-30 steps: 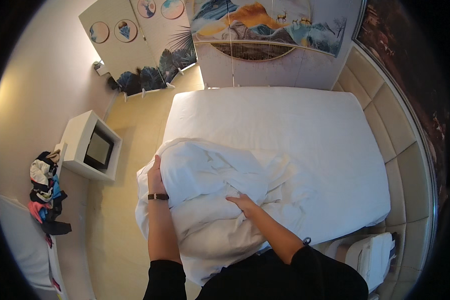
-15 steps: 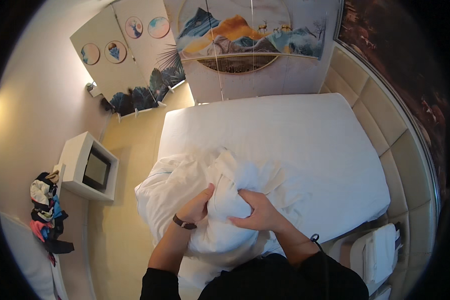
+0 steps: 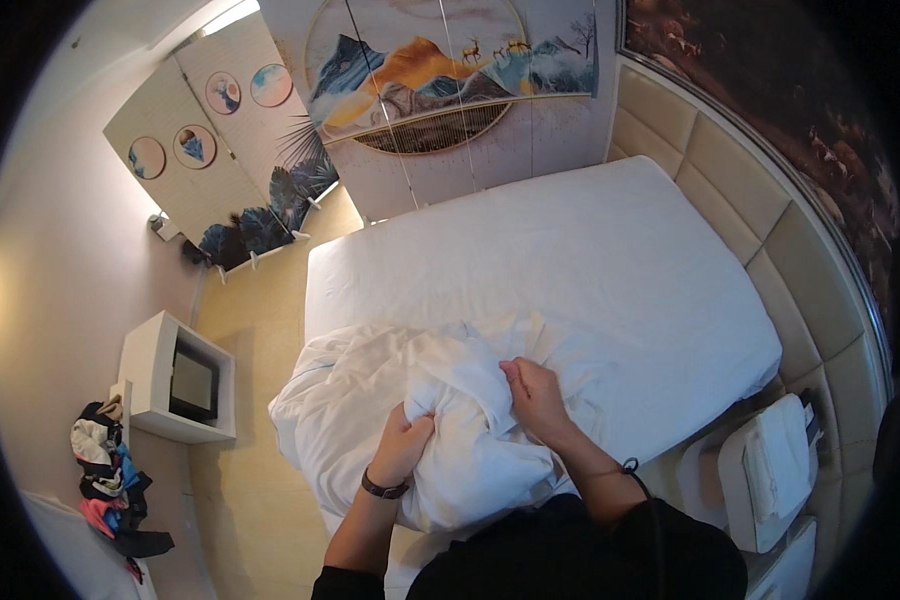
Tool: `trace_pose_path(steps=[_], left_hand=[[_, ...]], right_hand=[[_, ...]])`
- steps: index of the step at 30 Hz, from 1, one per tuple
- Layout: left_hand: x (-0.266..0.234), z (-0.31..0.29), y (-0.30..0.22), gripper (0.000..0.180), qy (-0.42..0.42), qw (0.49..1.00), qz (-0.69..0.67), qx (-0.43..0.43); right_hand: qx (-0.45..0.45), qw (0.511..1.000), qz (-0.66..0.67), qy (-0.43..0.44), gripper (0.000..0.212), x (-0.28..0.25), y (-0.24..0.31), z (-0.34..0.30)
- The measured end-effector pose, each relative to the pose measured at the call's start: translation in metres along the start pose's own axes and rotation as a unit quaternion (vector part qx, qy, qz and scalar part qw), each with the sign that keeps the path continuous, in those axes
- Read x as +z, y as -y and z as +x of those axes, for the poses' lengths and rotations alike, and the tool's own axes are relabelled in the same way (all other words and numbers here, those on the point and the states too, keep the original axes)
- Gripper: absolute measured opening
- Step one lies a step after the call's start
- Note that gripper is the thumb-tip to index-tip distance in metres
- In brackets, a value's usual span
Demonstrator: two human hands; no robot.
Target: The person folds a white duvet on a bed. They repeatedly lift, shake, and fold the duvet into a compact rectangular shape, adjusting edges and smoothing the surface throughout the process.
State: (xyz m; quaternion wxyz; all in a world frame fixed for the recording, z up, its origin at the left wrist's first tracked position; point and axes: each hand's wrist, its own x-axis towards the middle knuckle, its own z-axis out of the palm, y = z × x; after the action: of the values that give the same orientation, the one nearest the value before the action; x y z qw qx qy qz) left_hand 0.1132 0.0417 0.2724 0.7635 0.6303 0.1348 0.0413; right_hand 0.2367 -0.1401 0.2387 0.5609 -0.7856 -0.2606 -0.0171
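A bulky white duvet (image 3: 355, 400) lies heaped and creased over the near left part of the bed, its nearest folds bunched against my body. My left hand (image 3: 402, 445), below a dark wristwatch (image 3: 382, 487), is closed on a fold of it. To the right and slightly farther off, my right hand (image 3: 535, 398) pinches another gathered edge of the same white cloth. Between the two hands the fabric is pulled up into loose folds. The fingertips of both hands are partly hidden in the cloth.
The bed (image 3: 530, 240) has a smooth white sheet and a padded beige headboard (image 3: 735, 205) at right. A nightstand with folded white linen (image 3: 778, 460) stands near right. Leftward are a white box-shaped cabinet (image 3: 148, 385), hanging clothes (image 3: 108, 470) and a folding screen (image 3: 210, 140).
My hands have moved apart from the thick bunch they squeezed together; the right hand moved up and right. The duvet between them has loosened and spread. The view has shifted slightly.
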Motion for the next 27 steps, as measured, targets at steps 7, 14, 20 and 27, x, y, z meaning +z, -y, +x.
trace_pose_path(steps=[7,14,20,27], left_hand=[[-0.022,-0.016,0.006,0.033,-0.05,0.997,-0.029,0.052],[-0.034,-0.003,-0.001,0.033,-0.197,0.952,-0.174,0.156],[-0.023,0.052,-0.032,0.03,-0.207,0.931,-0.159,0.254],[-0.014,0.102,-0.023,0.029,-0.126,0.964,-0.144,0.183]], right_hand=[[0.168,0.964,-0.015,-0.206,0.028,-0.052,-0.054,0.03],[0.01,0.991,-0.095,-0.094,0.027,-0.042,-0.077,-0.005],[-0.036,0.937,0.157,0.311,0.071,0.01,0.011,-0.022],[0.174,0.942,0.254,0.137,0.069,0.051,0.011,-0.014]])
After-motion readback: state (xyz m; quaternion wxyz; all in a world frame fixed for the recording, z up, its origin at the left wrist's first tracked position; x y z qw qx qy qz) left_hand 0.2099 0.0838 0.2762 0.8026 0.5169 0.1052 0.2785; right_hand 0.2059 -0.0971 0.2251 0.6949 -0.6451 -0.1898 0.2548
